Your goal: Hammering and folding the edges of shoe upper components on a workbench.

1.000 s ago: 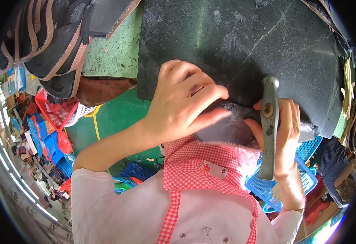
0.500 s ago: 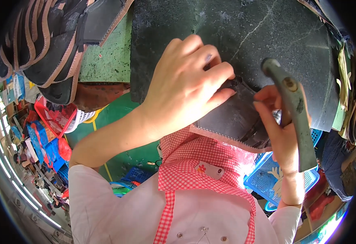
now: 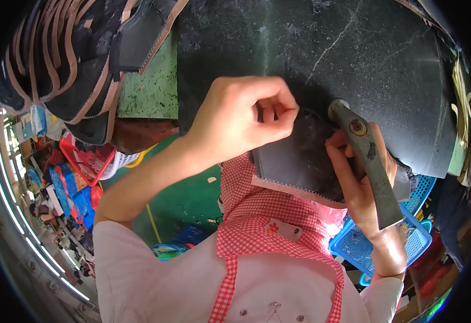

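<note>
A dark leather piece (image 3: 294, 164) with a brown zigzag-cut edge lies at the near edge of the black work surface, over my lap. Above its left part is my left hand (image 3: 246, 110), thumb and fingertips pinched together; whatever they hold, if anything, is hidden. My right hand (image 3: 356, 183) is closed round a hammer (image 3: 373, 161), whose handle is mostly covered by the hand and the head. The grey metal head slants across the hand, its round face toward the far side. My right thumb and forefinger are bent close over the leather piece's right part.
A black slab (image 3: 235, 43) with a pale crack covers the bench. At the far left, brown-edged dark pieces (image 3: 63, 64) are heaped beside a green board (image 3: 146, 91). A red basket (image 3: 85, 159) stands low left, a blue basket (image 3: 359, 247) low right.
My left hand has drawn nearer and turned, its fingertips now pinched together. The hammer and my right hand have shifted slightly left. The whole view has moved a little too.
</note>
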A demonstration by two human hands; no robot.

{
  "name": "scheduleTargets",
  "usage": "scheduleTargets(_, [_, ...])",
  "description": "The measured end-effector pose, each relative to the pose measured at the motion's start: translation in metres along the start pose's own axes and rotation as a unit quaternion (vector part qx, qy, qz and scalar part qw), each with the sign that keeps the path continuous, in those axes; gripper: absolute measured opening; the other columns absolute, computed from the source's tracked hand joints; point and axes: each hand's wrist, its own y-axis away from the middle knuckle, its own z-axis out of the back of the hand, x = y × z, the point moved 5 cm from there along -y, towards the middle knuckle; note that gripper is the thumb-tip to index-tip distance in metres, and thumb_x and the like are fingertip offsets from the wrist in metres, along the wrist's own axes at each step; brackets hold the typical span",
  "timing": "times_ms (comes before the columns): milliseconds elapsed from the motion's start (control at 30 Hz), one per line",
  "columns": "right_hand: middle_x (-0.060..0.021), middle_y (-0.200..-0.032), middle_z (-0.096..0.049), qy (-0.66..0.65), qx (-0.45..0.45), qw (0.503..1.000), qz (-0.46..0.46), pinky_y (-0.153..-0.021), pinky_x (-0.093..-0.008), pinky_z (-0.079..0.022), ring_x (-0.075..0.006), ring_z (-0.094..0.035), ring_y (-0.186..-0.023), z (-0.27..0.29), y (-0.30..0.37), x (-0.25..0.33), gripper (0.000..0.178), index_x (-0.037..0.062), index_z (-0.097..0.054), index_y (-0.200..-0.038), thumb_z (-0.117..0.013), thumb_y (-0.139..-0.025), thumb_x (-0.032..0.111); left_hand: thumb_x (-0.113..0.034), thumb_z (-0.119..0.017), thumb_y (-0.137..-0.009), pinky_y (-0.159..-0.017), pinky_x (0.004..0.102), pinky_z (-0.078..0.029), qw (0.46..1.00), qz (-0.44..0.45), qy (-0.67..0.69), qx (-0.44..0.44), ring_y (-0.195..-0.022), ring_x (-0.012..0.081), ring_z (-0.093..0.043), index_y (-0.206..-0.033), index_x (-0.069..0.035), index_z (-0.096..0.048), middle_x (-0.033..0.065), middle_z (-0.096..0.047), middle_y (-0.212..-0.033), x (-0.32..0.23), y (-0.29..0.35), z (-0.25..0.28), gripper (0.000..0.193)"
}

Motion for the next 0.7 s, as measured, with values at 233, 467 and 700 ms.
scheduleTargets(233, [-0.012, -0.085, -0.071, 0.021, 0.031, 0.998, -0.05, -0.064, -0.0394, -0.057, -0.0297, -0.075, -0.074, -0.001, -0.002, -0.001, 0.027, 0.0031, -0.057, -0.101, -0.081, -0.091, 0.01, -0.024, -0.089, -0.078, -0.055, 0.0333, -0.053, 0.97, -0.13, -0.199, -0.056, -0.064, 0.017, -0.065, -0.092, -0.013, -0.068, 0.0005, -0.064, -0.074, -0.012, 0.006, -0.006, 0.028])
scheduleTargets(467, [-0.0082, -0.085, -0.07, 0.035, 0.015, 0.999, -0.036, -0.061, -0.0321, -0.052, -0.0178, -0.066, -0.068, -0.003, -0.001, -0.003, 0.022, 0.0044, -0.056, -0.098, -0.077, -0.093, 0.006, 0.003, -0.081, -0.076, -0.053, 0.0236, -0.044, 0.988, -0.128, -0.066, -0.06, -0.062, 0.0098, -0.06, -0.088, -0.008, -0.074, 0.0008, -0.069, -0.076, -0.002, 0.005, -0.008, 0.018])
scheduleTargets(700, [-0.013, -0.081, -0.069, 0.047, 0.015, 0.998, -0.028, -0.062, -0.0396, -0.058, -0.0306, -0.074, -0.071, -0.005, -0.002, -0.004, 0.034, 0.0045, -0.053, -0.103, -0.083, -0.089, 0.013, -0.005, -0.086, -0.076, -0.057, 0.0291, -0.05, 0.94, -0.309, -0.129, -0.063, -0.072, 0.0158, -0.065, -0.091, -0.01, -0.074, -0.0003, -0.069, -0.084, 0.001, 0.013, -0.004, 0.02])
